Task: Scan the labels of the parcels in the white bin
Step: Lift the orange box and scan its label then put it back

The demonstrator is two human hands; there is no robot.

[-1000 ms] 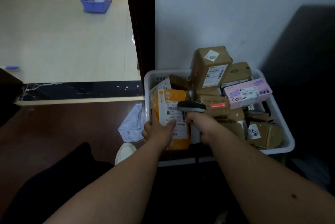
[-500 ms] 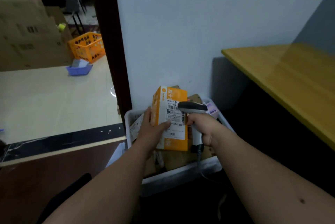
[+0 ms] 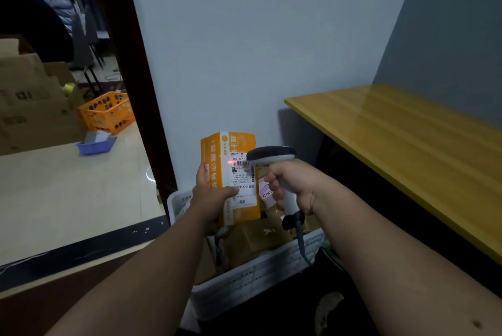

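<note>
Orange parcel point(image 3: 229, 178) held upright above the white bin point(image 3: 260, 270), label point(image 3: 243, 178) facing the camera, red scan line across the barcode near its top. Left hand point(image 3: 213, 195): fingers wrapped round the parcel's left edge, thumb on the label. Right hand point(image 3: 292, 186): fingers closed on the scanner point(image 3: 274, 170) grip, head just right of the label, cable hanging down. Brown boxes point(image 3: 252, 235) in bin below. Yellow desk point(image 3: 407, 140) to the right; orange basket point(image 3: 107, 111) far left.
</note>
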